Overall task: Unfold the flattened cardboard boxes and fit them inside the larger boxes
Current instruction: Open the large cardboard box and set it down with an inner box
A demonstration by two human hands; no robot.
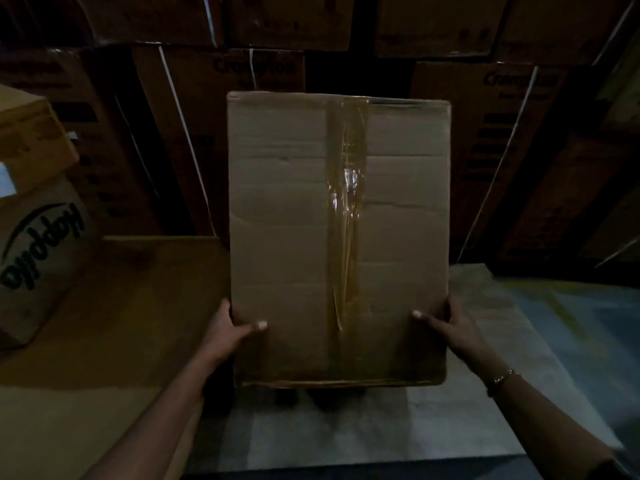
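Note:
A plain brown cardboard box [287, 237] fills the middle of the head view, its broad face toward me, with a strip of clear shiny tape running down its centre seam. My left hand [235, 329] grips its lower left edge, thumb on the face and fingers behind. My right hand [450, 323] grips the lower right edge the same way; a bracelet shows on that wrist. The box is held up off the floor. Its back and underside are hidden.
Dark printed cartons [225, 133] are stacked like a wall behind. At left stands a box printed "Happilo" [41, 251]. Flat cardboard [104, 323] lies on the left floor. Grey tiled floor [381, 427] shows below and to the right.

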